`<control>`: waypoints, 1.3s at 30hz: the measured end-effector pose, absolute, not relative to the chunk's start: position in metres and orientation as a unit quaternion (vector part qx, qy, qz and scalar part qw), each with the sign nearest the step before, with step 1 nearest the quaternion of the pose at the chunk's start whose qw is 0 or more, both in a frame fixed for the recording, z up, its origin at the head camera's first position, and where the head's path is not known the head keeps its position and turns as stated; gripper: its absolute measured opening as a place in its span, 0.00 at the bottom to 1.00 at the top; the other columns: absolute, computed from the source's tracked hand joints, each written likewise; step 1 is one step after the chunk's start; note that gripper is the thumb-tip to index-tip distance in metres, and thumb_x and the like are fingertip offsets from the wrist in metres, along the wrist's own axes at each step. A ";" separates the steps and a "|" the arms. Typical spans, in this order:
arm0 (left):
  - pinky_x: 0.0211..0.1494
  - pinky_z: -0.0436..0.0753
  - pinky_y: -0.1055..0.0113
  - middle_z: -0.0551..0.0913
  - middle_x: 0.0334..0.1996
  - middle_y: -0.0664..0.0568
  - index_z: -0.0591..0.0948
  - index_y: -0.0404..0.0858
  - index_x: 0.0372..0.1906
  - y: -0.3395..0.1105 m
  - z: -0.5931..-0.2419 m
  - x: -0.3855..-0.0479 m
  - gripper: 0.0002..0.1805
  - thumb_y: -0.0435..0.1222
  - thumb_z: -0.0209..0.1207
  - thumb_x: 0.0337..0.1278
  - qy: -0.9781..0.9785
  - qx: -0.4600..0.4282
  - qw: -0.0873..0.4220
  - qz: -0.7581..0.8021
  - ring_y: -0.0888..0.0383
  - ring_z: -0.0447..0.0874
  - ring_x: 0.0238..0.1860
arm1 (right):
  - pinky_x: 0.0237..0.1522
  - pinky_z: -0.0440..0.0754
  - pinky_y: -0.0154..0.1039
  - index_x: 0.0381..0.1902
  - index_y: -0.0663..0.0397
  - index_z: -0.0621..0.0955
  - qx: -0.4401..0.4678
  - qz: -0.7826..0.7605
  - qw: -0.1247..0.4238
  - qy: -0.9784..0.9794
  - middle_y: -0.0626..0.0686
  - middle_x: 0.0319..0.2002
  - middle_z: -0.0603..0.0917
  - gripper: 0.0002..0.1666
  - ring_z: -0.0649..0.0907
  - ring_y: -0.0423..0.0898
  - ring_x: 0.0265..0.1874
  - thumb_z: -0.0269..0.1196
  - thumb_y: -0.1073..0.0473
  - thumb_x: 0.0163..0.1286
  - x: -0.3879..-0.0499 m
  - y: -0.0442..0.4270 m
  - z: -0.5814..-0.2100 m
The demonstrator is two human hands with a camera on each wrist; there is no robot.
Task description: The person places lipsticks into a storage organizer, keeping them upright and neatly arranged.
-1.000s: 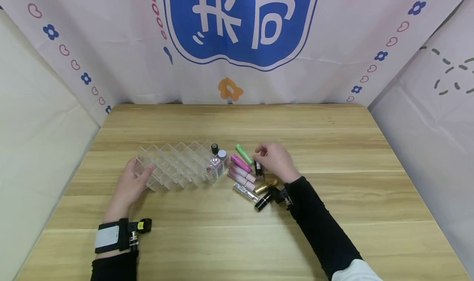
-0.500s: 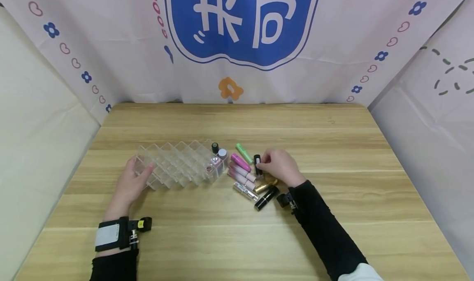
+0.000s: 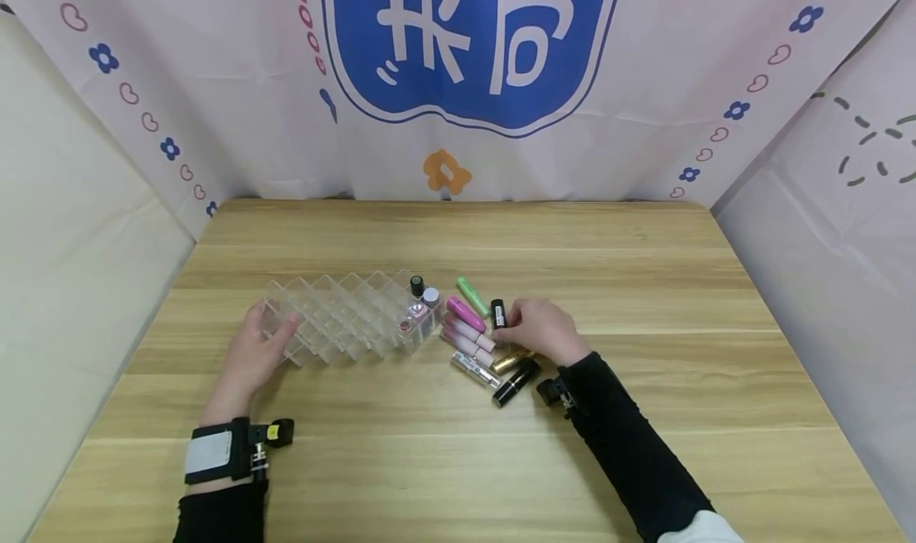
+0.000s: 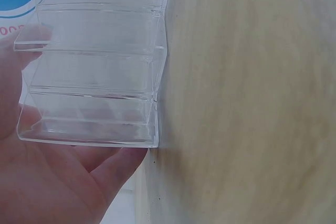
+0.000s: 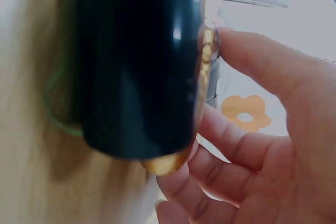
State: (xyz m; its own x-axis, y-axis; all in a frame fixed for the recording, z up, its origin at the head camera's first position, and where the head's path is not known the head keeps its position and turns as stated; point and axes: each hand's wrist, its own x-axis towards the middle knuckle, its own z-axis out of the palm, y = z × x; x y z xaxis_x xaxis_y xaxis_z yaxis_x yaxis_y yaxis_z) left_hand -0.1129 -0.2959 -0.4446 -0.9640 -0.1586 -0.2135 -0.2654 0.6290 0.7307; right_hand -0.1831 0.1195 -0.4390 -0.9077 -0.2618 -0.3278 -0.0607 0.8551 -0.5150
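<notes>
Slim black-capped tube [image 3: 498, 314] lies on the pale wooden table [image 3: 429, 463], at the right side of a small cluster, beside the right hand [image 3: 541, 328]. That hand reaches in from the lower right, fingers bent, thumb across the tube's lower end; whether they pinch it, I cannot tell. The left hand [image 3: 250, 352] grips the left end of the clear plastic rack with diamond-shaped cells [image 3: 336, 316], thumb and fingers around its corner. Little space separates the black-capped tube from the magenta tube [image 3: 466, 314] to its left or the shiny gold tube [image 3: 510, 360] on its near side. Bare wood stretches well to the right of that hand, and behind the rack to the white printed cloth [image 3: 444, 137]. From the right wrist, a blurred dark cylinder [image 5: 136, 66] blocks much of the view around the fingertips. The rack's see-through walls overlap confusingly, and both sleeves run out at the bottom edge.
</notes>
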 end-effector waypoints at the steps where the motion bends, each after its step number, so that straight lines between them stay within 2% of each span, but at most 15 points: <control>1: 0.70 0.54 0.27 0.45 0.76 0.27 0.39 0.33 0.78 -0.296 -0.445 -0.113 0.49 0.62 0.42 0.70 0.901 -0.118 0.064 0.413 0.25 0.47 0.73 | 0.26 0.73 0.34 0.29 0.48 0.80 -0.085 -0.253 0.198 0.943 0.47 0.26 0.82 0.20 0.78 0.44 0.25 0.71 0.39 0.57 -0.183 0.119 -0.439; 13: 0.70 0.54 0.27 0.46 0.76 0.27 0.40 0.33 0.78 -0.297 -0.445 -0.113 0.49 0.62 0.42 0.70 0.902 -0.115 0.061 0.412 0.24 0.48 0.73 | 0.23 0.71 0.33 0.24 0.49 0.83 -0.070 -0.224 0.211 0.949 0.47 0.23 0.83 0.22 0.78 0.44 0.23 0.68 0.36 0.58 -0.181 0.113 -0.438; 23: 0.70 0.55 0.27 0.46 0.76 0.27 0.39 0.33 0.78 -0.297 -0.446 -0.114 0.49 0.62 0.42 0.70 0.900 -0.119 0.065 0.414 0.24 0.48 0.73 | 0.22 0.69 0.32 0.20 0.49 0.81 -0.063 -0.223 0.205 0.951 0.46 0.19 0.79 0.23 0.76 0.43 0.20 0.67 0.38 0.60 -0.182 0.114 -0.440; 27: 0.69 0.56 0.27 0.45 0.76 0.27 0.39 0.34 0.78 -0.296 -0.446 -0.113 0.49 0.62 0.41 0.70 0.900 -0.122 0.072 0.413 0.24 0.48 0.73 | 0.22 0.71 0.32 0.22 0.50 0.82 -0.058 -0.226 0.204 0.951 0.47 0.21 0.80 0.22 0.77 0.43 0.21 0.67 0.39 0.61 -0.182 0.115 -0.440; 33: 0.69 0.56 0.27 0.45 0.76 0.28 0.39 0.34 0.78 -0.295 -0.445 -0.112 0.49 0.62 0.41 0.70 0.898 -0.123 0.072 0.417 0.24 0.48 0.73 | 0.24 0.73 0.33 0.32 0.54 0.84 -0.056 -0.233 0.195 0.951 0.49 0.27 0.83 0.21 0.79 0.44 0.24 0.66 0.41 0.62 -0.183 0.118 -0.440; 39: 0.69 0.56 0.27 0.47 0.76 0.27 0.39 0.33 0.78 -0.295 -0.444 -0.112 0.49 0.61 0.42 0.71 0.896 -0.118 0.064 0.423 0.24 0.49 0.73 | 0.26 0.74 0.34 0.30 0.52 0.83 -0.048 -0.257 0.181 0.948 0.49 0.27 0.83 0.19 0.79 0.44 0.25 0.66 0.42 0.62 -0.185 0.122 -0.440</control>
State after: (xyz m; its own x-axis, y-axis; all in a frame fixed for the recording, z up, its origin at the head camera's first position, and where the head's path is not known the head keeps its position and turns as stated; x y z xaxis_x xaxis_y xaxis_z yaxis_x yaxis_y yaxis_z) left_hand -0.1121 -0.2954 -0.4438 -0.9641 -0.1562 -0.2149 -0.2652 0.6148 0.7428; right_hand -0.1847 0.1222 -0.4403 -0.9296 -0.1848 -0.3189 0.0017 0.8631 -0.5050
